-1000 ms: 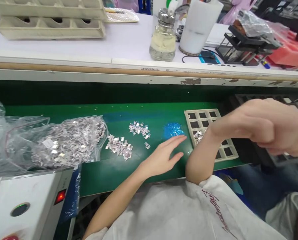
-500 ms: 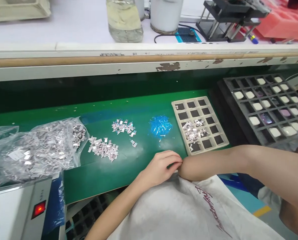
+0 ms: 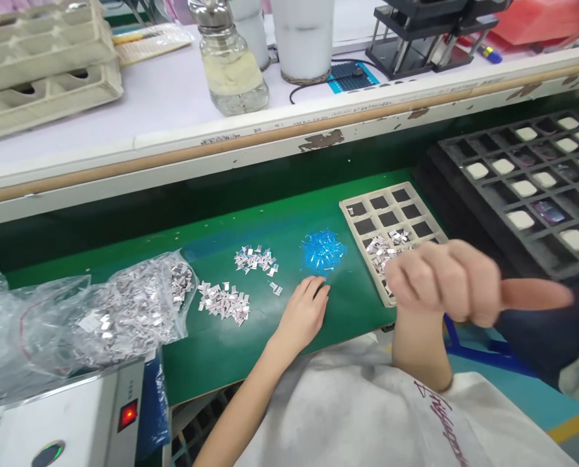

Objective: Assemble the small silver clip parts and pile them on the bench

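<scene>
My left hand (image 3: 305, 312) rests palm down on the green mat (image 3: 250, 360), its fingers loosely stretched and slightly apart. Its fingertips lie just below a heap of small clear-blue strips (image 3: 324, 250). My right hand (image 3: 442, 282) is raised close to the camera, fingers curled into a fist and thumb pointing right; nothing shows in it. Behind it, partly hidden, lies a cream compartment tray (image 3: 346, 214) with a pile of small silvery tabbed pieces (image 3: 385, 250). Two more heaps of such pieces, one upper (image 3: 255, 258) and one lower (image 3: 225, 302), lie left of my left hand.
A clear plastic bag (image 3: 128, 311) full of silvery pieces lies at left, above a white machine (image 3: 89, 415) with a lit red switch. A black compartment tray (image 3: 493, 201) stands at right. A glass bottle (image 3: 235, 71) and pulp trays (image 3: 46, 84) stand on the shelf.
My left hand has moved up from the mat's front edge toward the blue strips. My right arm has swung up, bringing the fist into view. The view has shifted and tilted.
</scene>
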A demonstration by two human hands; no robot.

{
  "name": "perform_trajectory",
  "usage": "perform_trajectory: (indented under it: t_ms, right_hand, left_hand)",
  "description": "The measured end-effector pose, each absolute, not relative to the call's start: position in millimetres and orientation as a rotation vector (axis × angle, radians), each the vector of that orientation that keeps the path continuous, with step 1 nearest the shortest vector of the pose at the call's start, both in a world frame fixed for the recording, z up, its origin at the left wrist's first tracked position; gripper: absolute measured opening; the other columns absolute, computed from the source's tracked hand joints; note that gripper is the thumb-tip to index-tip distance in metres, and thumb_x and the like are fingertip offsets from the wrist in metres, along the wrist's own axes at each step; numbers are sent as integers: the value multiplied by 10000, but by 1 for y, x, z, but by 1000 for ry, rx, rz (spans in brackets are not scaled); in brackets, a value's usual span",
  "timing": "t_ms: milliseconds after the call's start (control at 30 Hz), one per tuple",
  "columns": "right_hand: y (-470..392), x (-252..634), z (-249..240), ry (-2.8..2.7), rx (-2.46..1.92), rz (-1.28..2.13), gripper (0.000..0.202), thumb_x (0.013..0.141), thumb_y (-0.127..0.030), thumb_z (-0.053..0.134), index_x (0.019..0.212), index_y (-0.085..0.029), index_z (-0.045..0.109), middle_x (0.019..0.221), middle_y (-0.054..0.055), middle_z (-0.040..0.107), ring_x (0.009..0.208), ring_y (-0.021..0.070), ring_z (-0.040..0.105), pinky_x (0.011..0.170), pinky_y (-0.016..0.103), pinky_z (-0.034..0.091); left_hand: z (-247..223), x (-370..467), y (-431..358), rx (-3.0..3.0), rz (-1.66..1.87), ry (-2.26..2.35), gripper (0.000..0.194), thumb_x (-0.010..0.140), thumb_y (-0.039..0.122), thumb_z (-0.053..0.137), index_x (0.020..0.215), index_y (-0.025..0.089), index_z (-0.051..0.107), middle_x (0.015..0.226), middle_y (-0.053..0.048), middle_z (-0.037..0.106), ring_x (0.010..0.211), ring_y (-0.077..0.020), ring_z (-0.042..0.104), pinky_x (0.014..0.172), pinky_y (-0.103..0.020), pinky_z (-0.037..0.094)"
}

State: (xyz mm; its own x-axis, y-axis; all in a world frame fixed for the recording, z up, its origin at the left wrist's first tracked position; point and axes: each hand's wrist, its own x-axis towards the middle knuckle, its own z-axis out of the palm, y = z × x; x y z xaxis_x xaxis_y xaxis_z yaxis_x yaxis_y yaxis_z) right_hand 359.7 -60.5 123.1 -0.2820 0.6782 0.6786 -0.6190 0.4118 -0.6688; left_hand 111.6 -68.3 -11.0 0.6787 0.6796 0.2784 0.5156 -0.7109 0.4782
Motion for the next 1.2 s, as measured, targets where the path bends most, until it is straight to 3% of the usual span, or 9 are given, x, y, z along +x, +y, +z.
perform_trajectory:
  t_ms: [100, 167, 267, 367, 467, 567, 767, 1000, 1200]
  right_hand:
    - [-76, 331, 101, -1215, -223, 1195, 519, 1060, -522, 561, 617, -256, 518, 466, -46, 420, 415, 131, 357, 460, 317, 331]
    - [-94, 316, 84, -1272, -647, 1053, 412, 1065, -391, 586, 678, -247, 592, 554, -15, 508, 501, 157, 445, 529, 347, 375]
    - [-114, 299, 53, -1695, -1215, 710, 132, 1035, -216, 629, 944, -231, 724, 845, 62, 708, 800, 231, 608, 732, 420, 474]
    - [-119, 288, 25, -2149, -1439, 413, 188, 1053, -196, 587, 1174, -211, 729, 1147, 121, 750, 1067, 301, 629, 891, 495, 482]
    - [-114, 286, 9, -2262, -1554, 284, 234, 1073, -219, 556, 1242, -189, 714, 1265, 151, 719, 1180, 325, 616, 946, 507, 495]
    - [-107, 290, 5, -2166, -1584, 208, 238, 1074, -226, 557, 1248, -187, 716, 1286, 157, 716, 1213, 336, 615, 963, 515, 507]
    - [-86, 276, 22, -1982, -1428, 361, 228, 1053, -226, 580, 1220, -250, 734, 1247, 115, 729, 1157, 314, 641, 1001, 540, 532]
    - [-9, 215, 42, -2065, -1237, 544, 323, 1103, -226, 435, 1219, -240, 737, 1178, 98, 731, 1105, 279, 632, 1020, 476, 518]
    - [80, 161, 30, -2275, -1434, 406, 378, 1074, -169, 427, 1319, -153, 715, 1263, 147, 691, 1192, 317, 554, 1060, 443, 453]
  left_hand:
    - [-11, 115, -58, 2405, 767, 904, 386, 1054, 103, 495, 1418, 174, 603, 1510, -186, 604, 1428, -302, 570, 1185, -500, 529]
    - [-6, 109, -53, 2277, 914, 941, 393, 1056, 109, 512, 1424, 213, 607, 1496, -156, 626, 1396, -266, 611, 1172, -464, 542]
    - [3, 87, -48, 2117, 1115, 1105, 321, 1042, 112, 567, 1311, 247, 679, 1332, -99, 718, 1252, -228, 694, 1107, -419, 571]
    - [10, 59, -44, 2073, 1203, 1301, 206, 1020, 134, 623, 1159, 238, 734, 1151, -71, 742, 1084, -213, 730, 980, -380, 600]
    - [14, 28, -39, 2059, 1224, 1479, 146, 1009, 163, 643, 1093, 222, 747, 1067, -55, 717, 911, -184, 719, 857, -342, 596]
    - [18, -4, -31, 2080, 1121, 1630, 154, 1022, 206, 607, 1093, 216, 743, 1071, -61, 708, 892, -197, 707, 850, -355, 585]
    - [25, -54, -27, 2206, 593, 1747, 227, 1034, 312, 560, 1163, 228, 728, 1129, -107, 717, 1101, -328, 658, 991, -484, 535]
    - [12, -49, -27, 2177, 587, 1909, 331, 1059, 323, 514, 1310, 190, 683, 1133, -146, 675, 1108, -347, 646, 938, -478, 538]
    - [7, -46, -12, 2114, 562, 1904, 152, 1008, 218, 554, 996, 223, 705, 1028, -92, 650, 953, -281, 669, 828, -399, 541]
